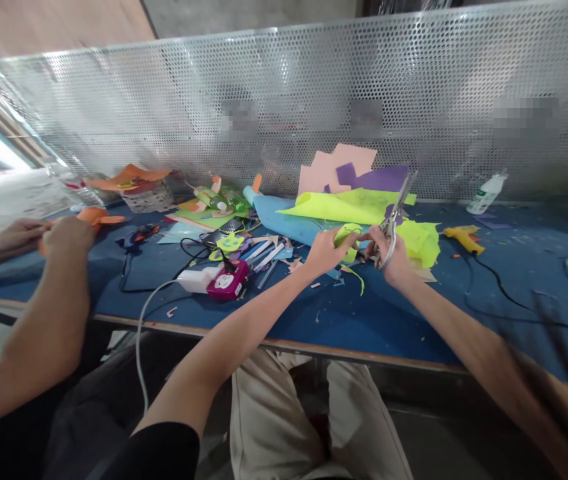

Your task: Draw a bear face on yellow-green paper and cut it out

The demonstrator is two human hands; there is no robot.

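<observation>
My left hand pinches a small piece of lime-green foam above the blue table. My right hand is closed round the handles of silver scissors, whose blades point up and away, just right of the green piece. A thin green strip lies on the table below my hands. Larger lime-green sheets lie right behind my hands.
Pink and purple sheets lean on the perforated metal screen. A yellow glue gun and a white bottle sit to the right. A magenta device, a white charger and cables lie left. Another person's hands hold orange foam at far left.
</observation>
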